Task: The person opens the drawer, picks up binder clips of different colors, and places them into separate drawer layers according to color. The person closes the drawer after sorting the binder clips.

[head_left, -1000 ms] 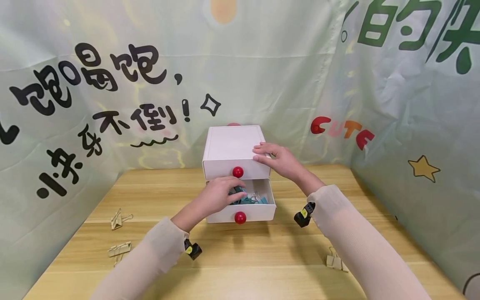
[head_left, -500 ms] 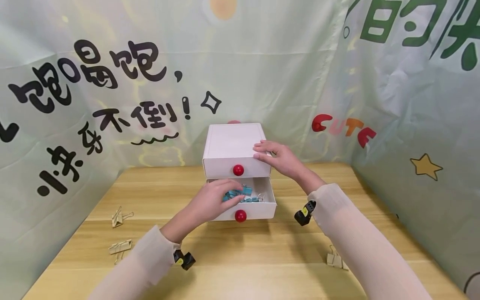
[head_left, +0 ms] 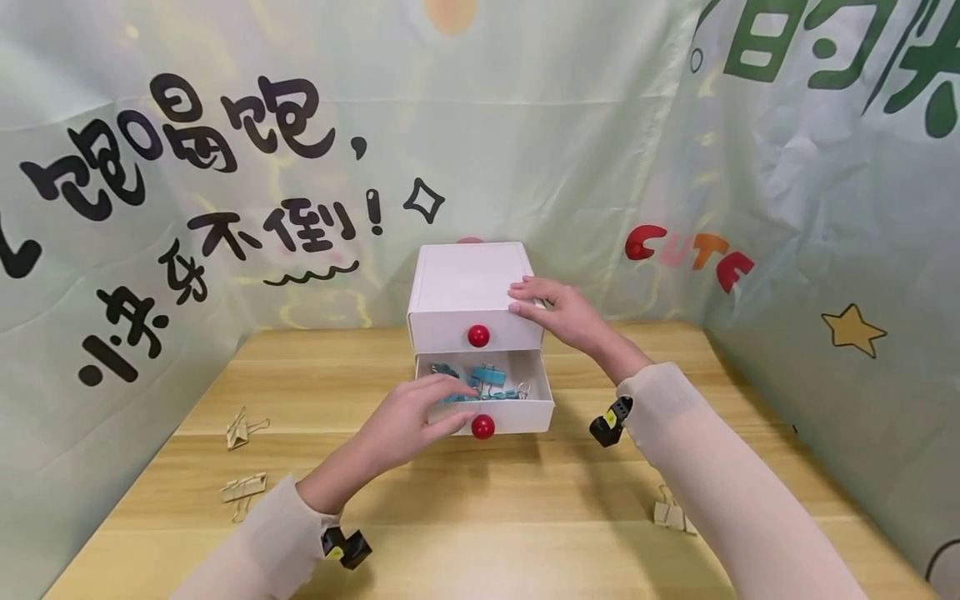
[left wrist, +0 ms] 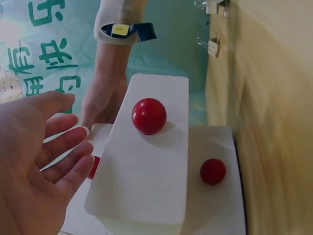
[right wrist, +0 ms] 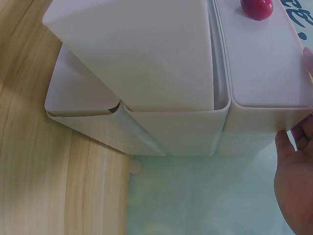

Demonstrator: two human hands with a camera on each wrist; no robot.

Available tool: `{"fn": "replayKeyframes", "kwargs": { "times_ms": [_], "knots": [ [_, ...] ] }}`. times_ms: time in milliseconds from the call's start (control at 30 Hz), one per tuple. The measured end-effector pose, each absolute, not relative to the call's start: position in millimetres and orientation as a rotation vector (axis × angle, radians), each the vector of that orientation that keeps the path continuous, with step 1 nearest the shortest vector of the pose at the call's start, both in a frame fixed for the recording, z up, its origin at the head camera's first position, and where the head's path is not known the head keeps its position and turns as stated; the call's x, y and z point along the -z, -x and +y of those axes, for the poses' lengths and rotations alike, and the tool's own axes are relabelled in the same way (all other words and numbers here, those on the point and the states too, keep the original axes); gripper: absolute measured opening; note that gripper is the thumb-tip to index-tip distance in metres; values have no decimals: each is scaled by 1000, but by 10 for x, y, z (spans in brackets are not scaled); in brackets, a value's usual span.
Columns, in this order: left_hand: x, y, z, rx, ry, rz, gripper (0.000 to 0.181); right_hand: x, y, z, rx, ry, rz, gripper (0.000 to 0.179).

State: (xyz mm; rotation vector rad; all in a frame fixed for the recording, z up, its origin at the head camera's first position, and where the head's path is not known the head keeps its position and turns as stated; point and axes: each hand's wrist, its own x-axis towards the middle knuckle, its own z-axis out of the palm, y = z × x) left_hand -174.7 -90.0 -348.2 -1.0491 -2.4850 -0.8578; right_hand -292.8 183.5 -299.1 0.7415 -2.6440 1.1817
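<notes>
A white drawer box (head_left: 468, 275) with red knobs stands at the table's back; both wrist views show it three drawers high. The middle drawer (head_left: 521, 415) is pulled out, with several blue binder clips (head_left: 489, 375) inside. My left hand (head_left: 405, 421) is at this drawer's front left, fingers loosely bent and overlapping its front edge. In the left wrist view, nothing lies between its thumb and fingers, beside the drawer's red knob (left wrist: 149, 116). My right hand (head_left: 566, 315) rests on the box's upper right edge, fingers on the top; the right wrist view catches it at the top drawer's side (right wrist: 264, 122).
Two cream binder clips, one upper (head_left: 238, 431) and one lower (head_left: 243, 488), lie on the wooden table (head_left: 450, 542) at left. Another cream clip (head_left: 670, 512) sits by the right forearm. A printed cloth (head_left: 525, 150) hangs behind and along both sides.
My left hand has drawn back out of the drawer, toward the near left, leaving the blue binder clips in view inside it. The right hand has stayed on the box.
</notes>
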Motion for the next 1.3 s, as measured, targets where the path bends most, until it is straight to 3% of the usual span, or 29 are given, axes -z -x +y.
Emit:
{"fn": "replayKeyframes", "kwargs": {
  "times_ms": [300,600,1300],
  "knots": [
    [3582,1607,-944,1238,1080,-2567,25,3005,2941,1824,-1202,-704,-2647,52],
    [3800,1642,-926,1486,930,-2724,22,2998,2969,1844,-1203,-715,-2644,54],
    [4138,1778,-819,2300,750,-2664,49,3000,2938,1834,-1217,-698,-2656,55]
  ]
}}
